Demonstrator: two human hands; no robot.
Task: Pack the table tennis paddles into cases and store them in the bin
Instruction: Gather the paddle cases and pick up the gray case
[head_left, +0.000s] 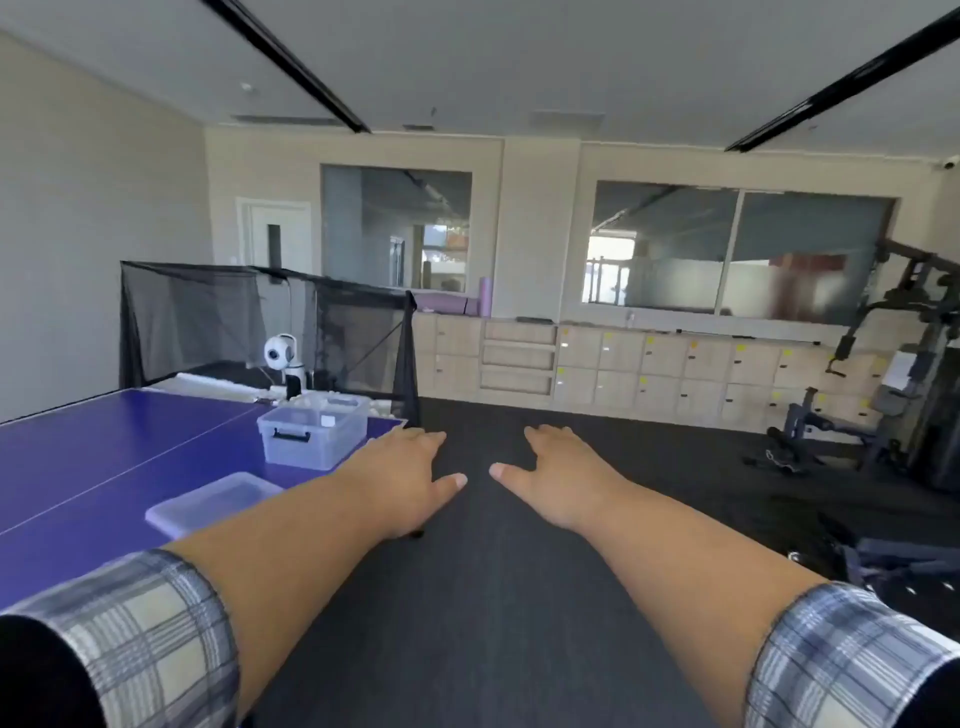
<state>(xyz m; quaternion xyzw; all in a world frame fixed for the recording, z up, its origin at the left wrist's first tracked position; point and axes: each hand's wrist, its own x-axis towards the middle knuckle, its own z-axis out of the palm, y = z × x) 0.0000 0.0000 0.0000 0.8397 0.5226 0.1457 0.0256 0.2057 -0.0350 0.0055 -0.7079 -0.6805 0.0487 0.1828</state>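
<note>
Hands empty, both held out ahead over the dark floor (493, 623), just off the right edge of the blue table tennis worktop (104, 457). Left hand (410, 467) palm down, fingers (415, 439) straight and loosely spread, thumb pointing inward. Right hand (556, 467) mirrors it, fingers (548, 434) relaxed and slightly apart, thumb toward the left hand, the two thumbs near but apart. Neither hand touches anything. Forearms bare, plaid sleeves (145, 639) pushed up at the elbows. Clear storage bin (301, 452) with a black handle stands open on the worktop near its right edge, to the far left of the left hand. Its lid (218, 499) lies flat on the worktop nearer in, partly hidden behind the left forearm. Something pale sits inside the bin, too blurred to name. No paddles or cases in view. A white ball machine (283, 358) and a black catch net (208, 317) stand at the far end of the worktop. Judgement: no grasp is under way, so the step in hand is locating paddles and cases. Best done by turning left toward the worktop, taking one paddle and one case at a time, feeding the blade in first, closing the case fully, then laying it flat in the bin so others stack.
</note>
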